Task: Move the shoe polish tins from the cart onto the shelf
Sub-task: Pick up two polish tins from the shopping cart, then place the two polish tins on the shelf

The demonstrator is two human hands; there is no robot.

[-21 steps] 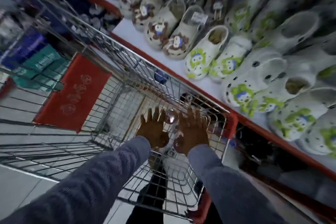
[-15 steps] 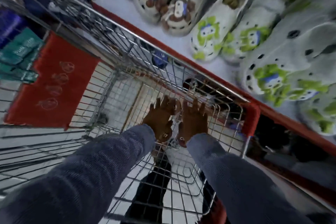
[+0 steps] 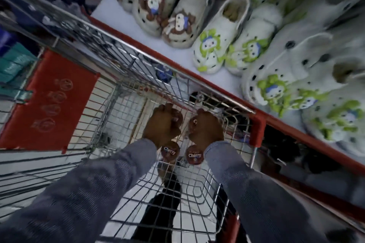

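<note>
Both my hands are down inside the wire cart (image 3: 126, 45), near its floor. My left hand (image 3: 163, 127) is curled shut, and a small reddish round tin edge (image 3: 176, 119) shows between its fingers. My right hand (image 3: 206, 130) is also curled shut on a small round tin, with only a shiny bit (image 3: 194, 121) visible. Two brown shoe polish tins with "Cherry" on their lids lie on the cart floor by my wrists, one under the left (image 3: 170, 152) and one under the right (image 3: 194, 157). The white shelf (image 3: 118, 19) with a red front edge runs beside the cart on the right.
Rows of white clogs with brown charms (image 3: 177, 23) and green charms (image 3: 209, 49) fill the shelf. The cart's red seat flap (image 3: 51, 104) hangs at the left. A dark blue round object (image 3: 164, 73) shows through the cart's far wire wall. A darker lower shelf (image 3: 286, 154) lies beneath.
My fingers were spread over the tins and have now curled shut into fists. The view has swung closer to the cart and shelf, and two Cherry tins now show by my wrists.
</note>
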